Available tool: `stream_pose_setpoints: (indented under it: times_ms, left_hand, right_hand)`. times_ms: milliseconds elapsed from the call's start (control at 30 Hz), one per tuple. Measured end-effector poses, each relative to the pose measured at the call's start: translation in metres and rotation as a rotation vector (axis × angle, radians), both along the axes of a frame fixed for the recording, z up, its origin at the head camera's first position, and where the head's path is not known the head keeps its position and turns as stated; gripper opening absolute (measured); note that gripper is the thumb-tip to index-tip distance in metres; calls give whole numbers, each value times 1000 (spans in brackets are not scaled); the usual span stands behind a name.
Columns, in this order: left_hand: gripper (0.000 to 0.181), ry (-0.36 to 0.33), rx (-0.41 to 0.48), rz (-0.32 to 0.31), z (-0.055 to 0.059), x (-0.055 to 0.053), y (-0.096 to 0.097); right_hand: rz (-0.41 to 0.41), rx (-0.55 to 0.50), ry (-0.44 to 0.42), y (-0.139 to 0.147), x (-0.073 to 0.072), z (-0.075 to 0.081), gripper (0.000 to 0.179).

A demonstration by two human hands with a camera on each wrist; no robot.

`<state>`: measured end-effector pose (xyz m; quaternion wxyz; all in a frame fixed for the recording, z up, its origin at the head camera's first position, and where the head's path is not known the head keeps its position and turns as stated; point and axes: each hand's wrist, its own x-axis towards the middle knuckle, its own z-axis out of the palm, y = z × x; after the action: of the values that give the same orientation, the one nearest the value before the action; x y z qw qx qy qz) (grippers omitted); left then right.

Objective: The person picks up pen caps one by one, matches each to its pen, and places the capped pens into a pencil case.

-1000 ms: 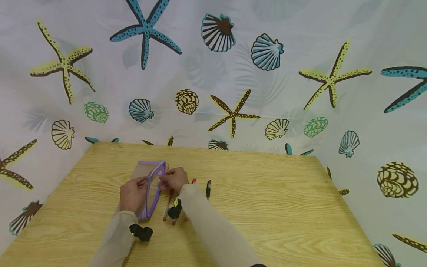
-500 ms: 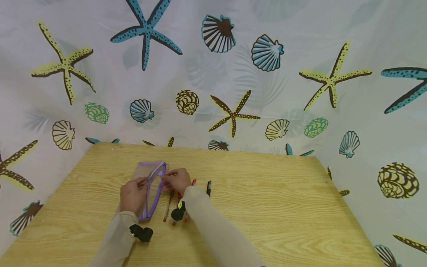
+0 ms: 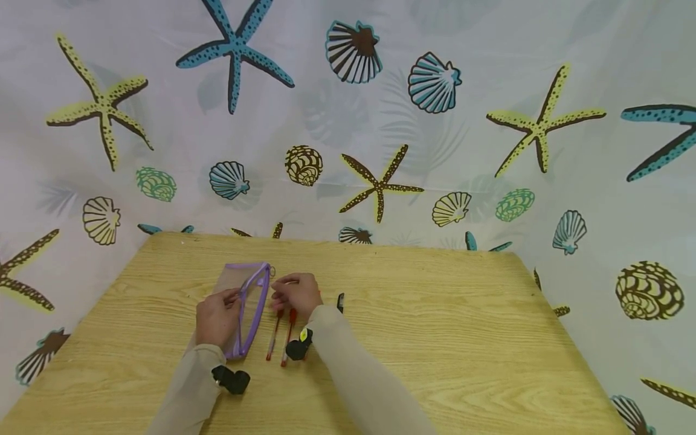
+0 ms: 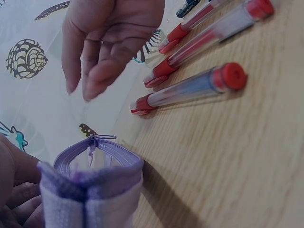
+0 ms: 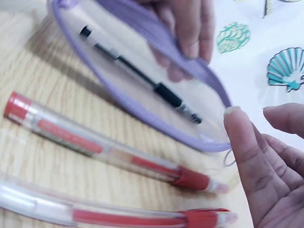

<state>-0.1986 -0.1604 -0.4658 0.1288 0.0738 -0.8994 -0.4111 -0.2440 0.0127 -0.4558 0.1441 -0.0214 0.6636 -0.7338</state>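
Observation:
My left hand (image 3: 217, 317) pinches the near edge of a see-through pencil pouch with a purple zipper rim (image 3: 260, 305), holding its mouth apart. Inside the pouch lies a black pen (image 5: 137, 73), seen through the opening in the right wrist view. My right hand (image 3: 296, 295) hovers just right of the pouch mouth, fingers loosely bent with nothing between them. Red-capped clear pens (image 4: 199, 89) lie side by side on the table beneath and beside the right hand; one is mostly hidden by that wrist in the head view.
A dark pen (image 3: 340, 302) lies right of the red ones, partly covered by the right sleeve. The wooden table (image 3: 435, 338) reaches back to a hanging cloth (image 3: 473, 54) printed with starfish and shells. A small ring (image 3: 272, 272) hangs at the zipper's far end.
My right hand has drawn back from the pouch mouth, moving slightly right, and its fingers are now apart from the rim. The left hand and pouch have stayed in place.

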Motion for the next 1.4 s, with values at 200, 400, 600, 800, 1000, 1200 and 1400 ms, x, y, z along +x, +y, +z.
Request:
stream_pose_setpoints:
  times_ms: [200,400,600,800,1000,1200,1400]
  left_hand:
    - [30,-6,11,5,0,0,0]
    - [29,6,11,5,0,1,0]
    - [29,14,13,1,1,1,0]
    - [29,16,12,0,1,1,0]
    - [29,12,23,-1,0,1,-1]
    - [29,12,23,3,-1,0,-1]
    - [29,14,21,3,-1,1,-2]
  right_hand:
    - [-16,-36,0,8,-5,-5,29]
    - [-50,-57,10,18,-5,-6,31]
    - [-73,-47,42,32,0,-5,24]
    - [-94,-49,76,49,6,-4,24]
    - [-116,-36,79,66,9,-3,30]
    - [-164,1,88,81,10,-12,38]
    - [-198,13,65,94,14,-15,39]
